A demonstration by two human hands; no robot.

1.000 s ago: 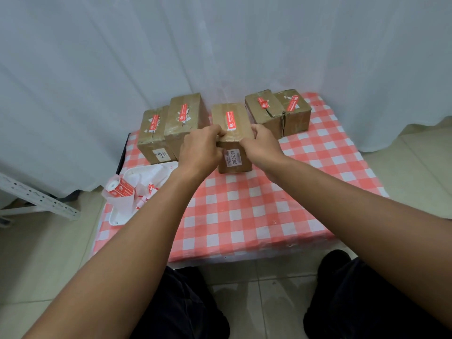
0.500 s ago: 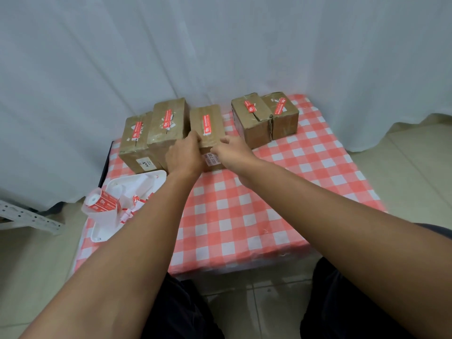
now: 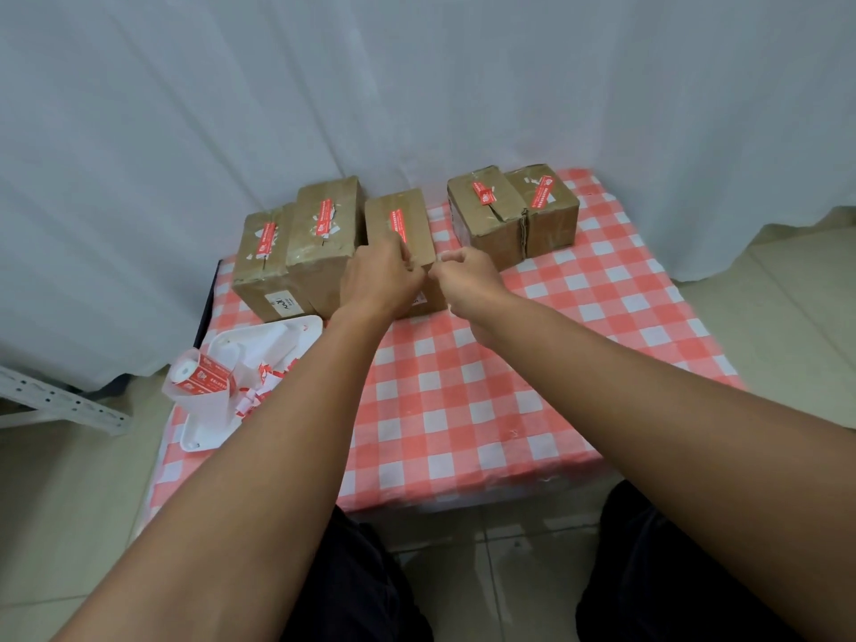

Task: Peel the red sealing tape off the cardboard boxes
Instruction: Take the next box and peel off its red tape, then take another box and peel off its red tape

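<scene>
red sealing tape strip is lying along the top of the middle brown cardboard box | left hand fingers are curling onto its near end, grip unclear | right hand fingers are curling at the box's right edge, hold unclear | box is sitting on the red-and-white checked tablecloth | white tray of tape scraps is sitting left

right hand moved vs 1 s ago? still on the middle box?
Yes. The right hand has come off the middle box, drifting right of its near corner, fingers curled; the left hand stays on the box by the red tape.
</scene>
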